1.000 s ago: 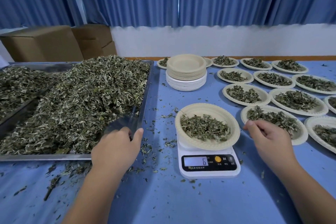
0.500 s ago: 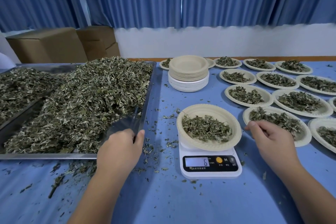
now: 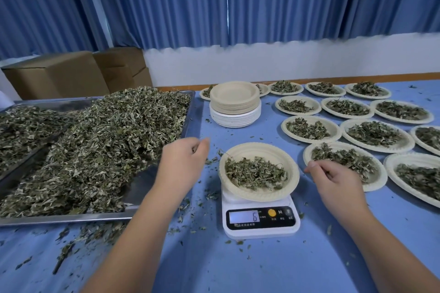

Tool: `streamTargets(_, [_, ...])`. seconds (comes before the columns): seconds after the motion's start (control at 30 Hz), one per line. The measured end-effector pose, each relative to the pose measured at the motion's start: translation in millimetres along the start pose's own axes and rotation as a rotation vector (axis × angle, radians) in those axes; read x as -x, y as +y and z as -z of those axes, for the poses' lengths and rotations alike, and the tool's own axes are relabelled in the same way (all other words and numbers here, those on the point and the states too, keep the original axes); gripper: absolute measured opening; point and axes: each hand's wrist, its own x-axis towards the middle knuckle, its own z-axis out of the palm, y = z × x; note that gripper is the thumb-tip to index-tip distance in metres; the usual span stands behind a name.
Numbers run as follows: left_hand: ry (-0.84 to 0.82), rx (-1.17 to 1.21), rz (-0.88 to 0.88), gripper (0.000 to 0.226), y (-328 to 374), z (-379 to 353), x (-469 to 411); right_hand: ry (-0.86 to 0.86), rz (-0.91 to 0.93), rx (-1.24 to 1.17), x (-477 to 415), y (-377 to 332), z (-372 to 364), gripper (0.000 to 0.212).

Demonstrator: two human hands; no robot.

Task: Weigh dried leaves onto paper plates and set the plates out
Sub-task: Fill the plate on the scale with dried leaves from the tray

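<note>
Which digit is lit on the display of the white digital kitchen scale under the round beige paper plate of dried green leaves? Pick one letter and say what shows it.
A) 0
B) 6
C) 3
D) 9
B: the display of the white digital kitchen scale shows a single 6, with the round beige paper plate of dried green leaves sitting on top of it.

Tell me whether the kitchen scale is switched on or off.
On. The scale has a lit display reading 6, with the plate of dried leaves resting on it.
</note>
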Motion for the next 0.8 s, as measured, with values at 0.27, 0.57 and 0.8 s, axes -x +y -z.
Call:
streamTargets(0.27, [-0.244,0.248,-0.152,0.048,57,-46,-35,-0.011,0.003,0.001,0,-2,3,0.029])
streamTargets(0.57, [-0.322,0.351,-0.007,0.026,30,-33,-50,-0.020,0.009,-0.021,-4,-2,1,0.030])
streamTargets(0.8, [-0.601,-0.232,0.041,0.032,-10,-30,-68,-0.021,-0.004,-0.055,-3,-2,-1,0.032])
